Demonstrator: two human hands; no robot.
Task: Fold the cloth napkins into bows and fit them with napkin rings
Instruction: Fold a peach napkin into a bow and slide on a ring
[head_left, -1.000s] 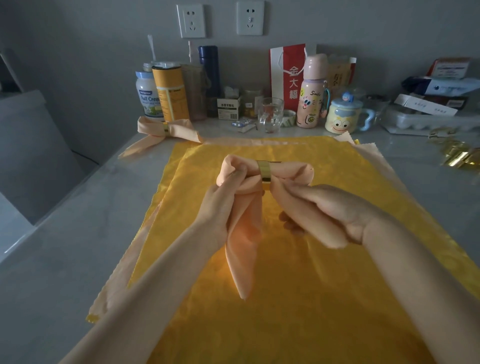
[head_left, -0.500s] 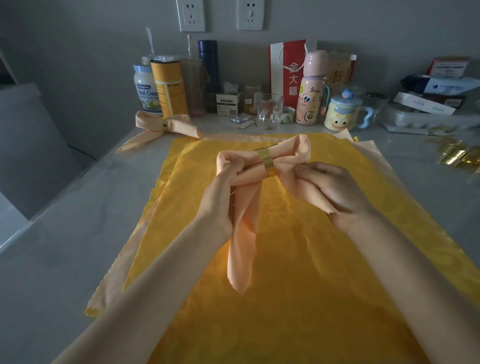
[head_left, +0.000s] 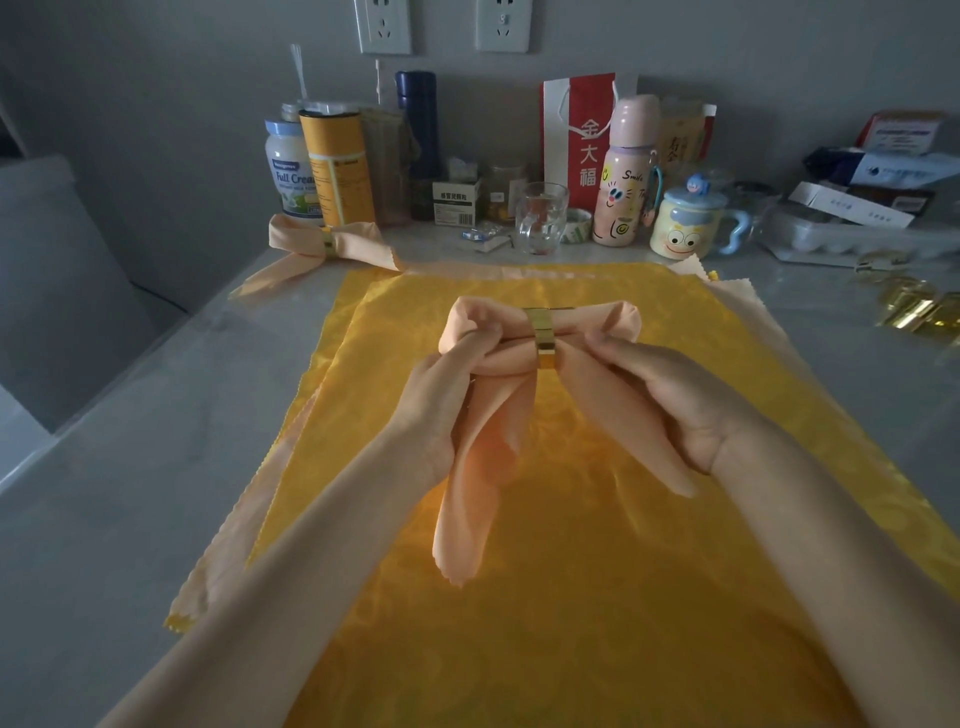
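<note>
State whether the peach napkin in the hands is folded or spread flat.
Folded: the peach napkin is gathered into a bow through a gold ring, tails trailing below.

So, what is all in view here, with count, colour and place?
napkin bow: 1, peach, held at centre
napkin ring: 1, gold, around its middle
finished bow: 1, peach, ringed, back left
flat cloths: several, yellow over peach, under the bow
spare rings: several, gold, far right
glass: 1, clear, back centre
bottle: 1, pink, right of glass
mug: 1, cream, right of bottle
canister: 1, yellow, back left
sockets: 2, white, wall
left hand: 1, grips the bow's left loop
right hand: 1, pinches cloth beside the ring
</note>
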